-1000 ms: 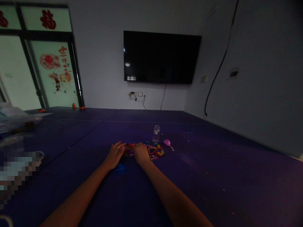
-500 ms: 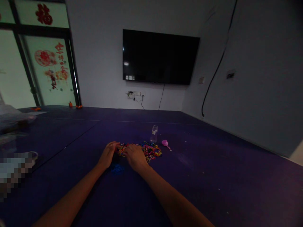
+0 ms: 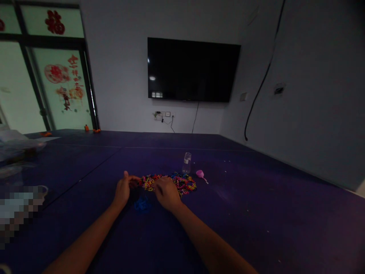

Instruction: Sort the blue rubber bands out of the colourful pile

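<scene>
Behind right hand [image 3: 168,194], partly hidden loops [image 3: 184,183]

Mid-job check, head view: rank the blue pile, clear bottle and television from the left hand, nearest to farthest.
1. Blue pile: just right of the left hand.
2. Clear bottle: farther right, beyond the colourful pile.
3. Television: on the far wall.

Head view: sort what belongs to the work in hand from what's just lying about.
In the work, judging by the hands:
- multicoloured pile of small loops, with the left hand at its edge and the right hand over it
- blue heap, probably, lying nearer the person

Apparently just lying about:
- clear bottle
- pink object
</scene>
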Tool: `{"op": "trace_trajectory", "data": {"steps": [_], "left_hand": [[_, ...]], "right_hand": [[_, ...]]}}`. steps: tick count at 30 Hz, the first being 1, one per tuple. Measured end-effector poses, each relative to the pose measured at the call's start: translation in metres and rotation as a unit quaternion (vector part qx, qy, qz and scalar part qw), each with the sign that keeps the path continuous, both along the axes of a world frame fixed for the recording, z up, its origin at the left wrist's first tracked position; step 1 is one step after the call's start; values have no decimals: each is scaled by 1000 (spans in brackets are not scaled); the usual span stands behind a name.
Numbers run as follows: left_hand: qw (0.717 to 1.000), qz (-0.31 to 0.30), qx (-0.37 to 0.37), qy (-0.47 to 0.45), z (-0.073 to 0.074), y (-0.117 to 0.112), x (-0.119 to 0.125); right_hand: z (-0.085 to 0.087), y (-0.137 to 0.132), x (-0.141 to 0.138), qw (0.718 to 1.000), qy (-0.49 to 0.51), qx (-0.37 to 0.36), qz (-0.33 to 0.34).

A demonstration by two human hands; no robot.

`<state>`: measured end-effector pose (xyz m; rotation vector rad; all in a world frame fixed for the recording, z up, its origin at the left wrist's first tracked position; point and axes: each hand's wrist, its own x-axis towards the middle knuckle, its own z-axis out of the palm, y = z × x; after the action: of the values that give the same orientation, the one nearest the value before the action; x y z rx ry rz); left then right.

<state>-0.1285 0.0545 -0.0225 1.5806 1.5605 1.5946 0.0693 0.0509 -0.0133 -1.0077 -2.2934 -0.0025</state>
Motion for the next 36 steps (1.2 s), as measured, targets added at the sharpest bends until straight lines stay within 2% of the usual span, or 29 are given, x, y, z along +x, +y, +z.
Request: {"op": "trace_trajectory", "data": {"steps": [5, 10, 15, 22, 25, 28, 31, 33, 36], "left_hand": [[997, -39, -43, -49, 2, -3, 3], [991, -96, -75, -58, 3, -7, 11], [982, -153, -106, -16, 3, -13, 19], [986, -152, -70, 10, 3, -13, 19], [993, -112, -29, 35, 3, -11, 18], [993, -58, 11, 99, 1, -9, 16], [989, -14, 7, 150, -2, -8, 15], [989, -11, -13, 145, -4, -7, 15], [993, -52, -32, 101, -5, -6, 17]], "right_hand": [[-1, 10, 9, 994, -47, -23, -94], [-3, 16, 9, 990, -100, -35, -94], [-4, 22, 8, 989, -115, -38, -86], [-7, 24, 8, 988, -135, -38, -59], [-6, 23, 9, 985, -148, -34, -84], [-5, 22, 9, 983, -150, -32, -104], [-5, 22, 10, 984, -142, -27, -101], [-5, 22, 9, 987, -135, -16, -84], [-6, 21, 8, 989, -139, 1, -42]]}}
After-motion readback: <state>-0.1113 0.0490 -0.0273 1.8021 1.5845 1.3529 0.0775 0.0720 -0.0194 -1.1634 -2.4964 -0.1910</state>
